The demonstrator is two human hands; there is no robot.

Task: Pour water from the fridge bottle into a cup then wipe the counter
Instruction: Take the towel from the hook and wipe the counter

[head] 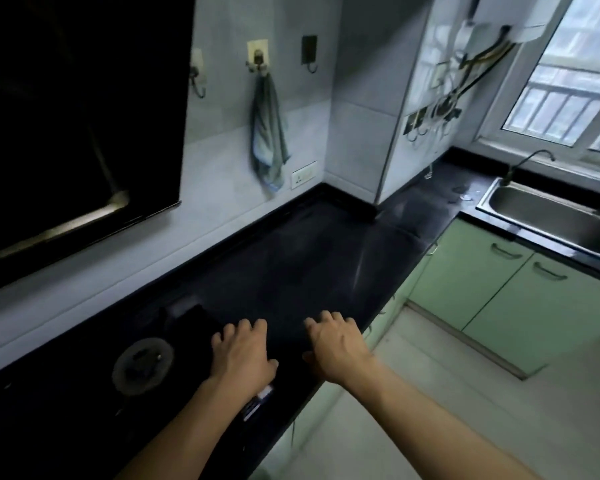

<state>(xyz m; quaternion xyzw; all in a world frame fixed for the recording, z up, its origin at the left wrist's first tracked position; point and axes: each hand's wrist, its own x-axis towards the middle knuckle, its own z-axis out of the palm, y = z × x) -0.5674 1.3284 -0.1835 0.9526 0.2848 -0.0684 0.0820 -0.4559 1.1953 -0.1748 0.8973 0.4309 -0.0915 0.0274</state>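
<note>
Both hands hover palm down over the black counter (291,258) near its front edge. My left hand (241,351) is beside the stove's right edge, fingers apart, holding nothing. My right hand (336,344) is a short way to its right, fingers spread and empty. A grey-blue cloth (269,133) hangs from a wall hook (258,58) above the counter's back. No bottle or cup is in view.
A gas burner (142,365) sits in the stove top at my left, under a dark range hood (77,109). A steel sink (551,220) with a tap (527,161) is at the right below the window. Green cabinets (492,285) run under the counter. A wall socket (303,174) is beside the cloth.
</note>
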